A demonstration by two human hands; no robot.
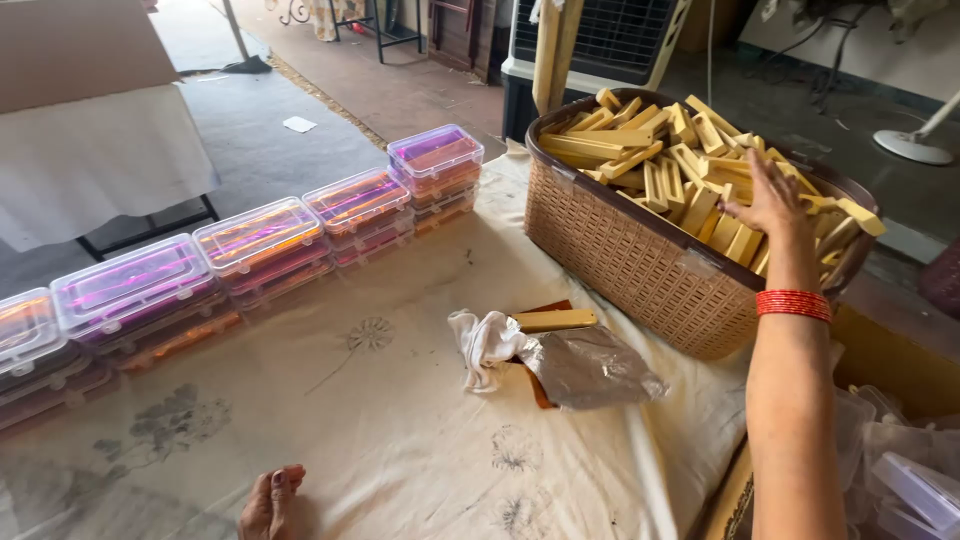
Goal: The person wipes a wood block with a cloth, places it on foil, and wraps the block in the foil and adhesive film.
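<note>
Looking down through the head camera, I see my right hand (768, 196) stretched out over a brown woven basket (630, 262) that is heaped with pale yellow wooden blocks (650, 150). Its grip is apart, the fingers spread and resting on the blocks at the near right side of the pile; nothing is clamped in it. Red bangles (793, 304) ring that forearm just below the wrist.

The basket stands on a cream cloth with faint flower prints (400, 430), which covers the surface I am working on. Just in front of the basket lie a crumpled white rag (483, 345), a grey plastic bag (590, 368) and one more yellow block (556, 320) lying flat across a brown piece, the three things touching one another.

Along the far left edge of the cloth runs a row of stacked clear plastic boxes (262, 238) with purple and orange contents, well apart from the basket.

At the bottom edge, toes of a bare foot (272, 500) show on the cloth. My left hand is out of sight. To my right, beside the forearm, more clear plastic lids (915, 485) are heaped.
</note>
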